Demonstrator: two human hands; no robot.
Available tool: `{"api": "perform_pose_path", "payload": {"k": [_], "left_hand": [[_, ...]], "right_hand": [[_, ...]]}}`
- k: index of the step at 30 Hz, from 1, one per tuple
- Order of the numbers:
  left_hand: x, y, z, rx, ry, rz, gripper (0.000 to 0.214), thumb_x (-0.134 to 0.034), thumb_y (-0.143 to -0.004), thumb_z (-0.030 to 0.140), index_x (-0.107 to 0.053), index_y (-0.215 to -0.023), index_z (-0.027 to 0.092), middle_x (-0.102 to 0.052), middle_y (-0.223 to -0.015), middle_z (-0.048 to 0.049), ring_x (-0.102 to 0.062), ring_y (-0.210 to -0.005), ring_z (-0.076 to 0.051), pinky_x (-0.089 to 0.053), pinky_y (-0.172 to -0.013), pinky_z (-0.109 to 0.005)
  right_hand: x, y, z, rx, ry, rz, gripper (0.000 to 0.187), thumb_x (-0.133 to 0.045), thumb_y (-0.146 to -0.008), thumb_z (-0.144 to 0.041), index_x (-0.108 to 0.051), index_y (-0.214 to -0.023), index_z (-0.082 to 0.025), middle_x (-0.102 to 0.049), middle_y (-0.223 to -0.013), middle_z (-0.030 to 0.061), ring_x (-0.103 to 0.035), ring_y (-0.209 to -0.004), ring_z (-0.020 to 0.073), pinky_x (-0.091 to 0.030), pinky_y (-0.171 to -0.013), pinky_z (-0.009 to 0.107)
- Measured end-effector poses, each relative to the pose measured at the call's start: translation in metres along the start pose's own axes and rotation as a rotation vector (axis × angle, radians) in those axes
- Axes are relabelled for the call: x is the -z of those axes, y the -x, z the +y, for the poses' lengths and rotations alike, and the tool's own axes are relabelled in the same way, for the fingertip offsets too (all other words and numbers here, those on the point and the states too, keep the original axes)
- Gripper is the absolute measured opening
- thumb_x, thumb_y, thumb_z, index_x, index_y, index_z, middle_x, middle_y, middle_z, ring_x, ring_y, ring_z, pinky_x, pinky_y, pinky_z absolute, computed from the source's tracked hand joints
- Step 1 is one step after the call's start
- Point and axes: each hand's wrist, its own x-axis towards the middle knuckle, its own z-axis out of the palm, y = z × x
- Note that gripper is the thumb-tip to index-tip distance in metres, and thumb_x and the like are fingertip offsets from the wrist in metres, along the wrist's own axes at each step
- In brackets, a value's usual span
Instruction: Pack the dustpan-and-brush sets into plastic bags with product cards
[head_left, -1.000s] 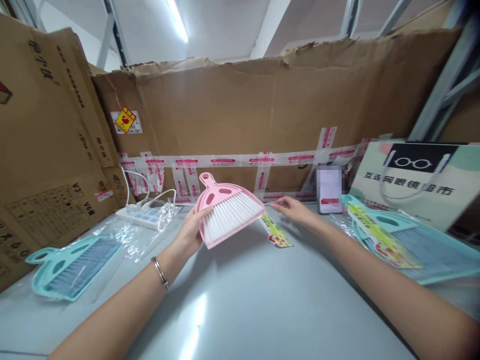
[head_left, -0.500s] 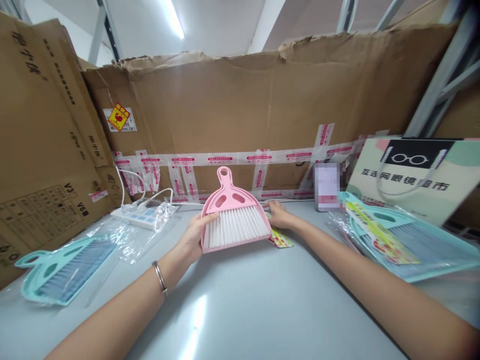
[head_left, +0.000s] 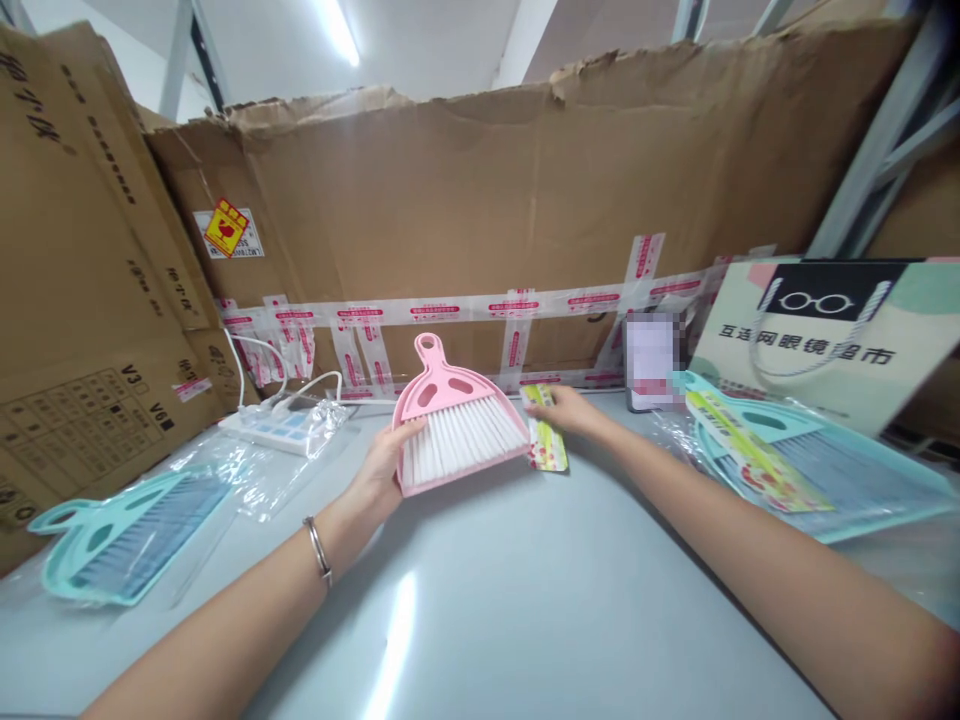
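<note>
In the middle of the head view, a pink dustpan (head_left: pixel 405 420) with a white-bristled brush (head_left: pixel 465 437) nested in it is held up, handle pointing away from me. My left hand (head_left: pixel 380 470) grips its left edge, thumb over the front and the other fingers hidden behind. Just right of the dustpan, my right hand (head_left: pixel 568 408) pinches the upper part of a yellow-green printed card (head_left: pixel 548 446). The card hangs beside the dustpan's right corner, close to it; whether they touch, I cannot tell.
Turquoise dustpan sets in clear plastic lie at left (head_left: pixel 142 540) and right (head_left: pixel 862 480). A white power strip (head_left: pixel 274 428) with cables stands back left. A phone (head_left: pixel 651 360) leans near a paper bag (head_left: pixel 817 350). Cardboard boxes (head_left: pixel 420 210) wall the grey table (head_left: pixel 480 610).
The card, earlier mostly behind the dustpan, now shows in full, pinched in my right hand. My left hand and the dustpan have shifted slightly left and tilted a little.
</note>
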Motion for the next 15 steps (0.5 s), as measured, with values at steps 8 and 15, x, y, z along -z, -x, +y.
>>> {"api": "perform_pose_path", "payload": {"k": [8, 15], "left_hand": [[-0.004, 0.000, -0.003, 0.093, 0.222, 0.071, 0.025, -0.050, -0.082, 0.019, -0.058, -0.105, 0.013, -0.070, -0.088, -0.0080, -0.067, -0.081, -0.021, -0.054, -0.076, -0.037], [-0.012, 0.009, -0.008, 0.092, 0.211, -0.141, 0.037, -0.045, -0.086, 0.039, -0.057, -0.111, 0.015, -0.065, -0.109, -0.0109, -0.062, -0.097, -0.024, -0.051, -0.084, -0.038]], "right_hand": [[0.042, 0.047, -0.083, 0.115, -0.662, 0.020, 0.008, -0.059, -0.076, -0.021, -0.059, -0.084, -0.019, -0.067, -0.086, 0.0036, -0.063, -0.074, 0.0130, -0.051, -0.058, 0.020], [-0.032, 0.086, -0.099, -0.049, -0.797, -0.071, 0.007, -0.059, -0.078, -0.015, -0.053, -0.080, -0.015, -0.062, -0.055, -0.0004, -0.057, -0.043, 0.0082, -0.049, -0.042, 0.015]]}}
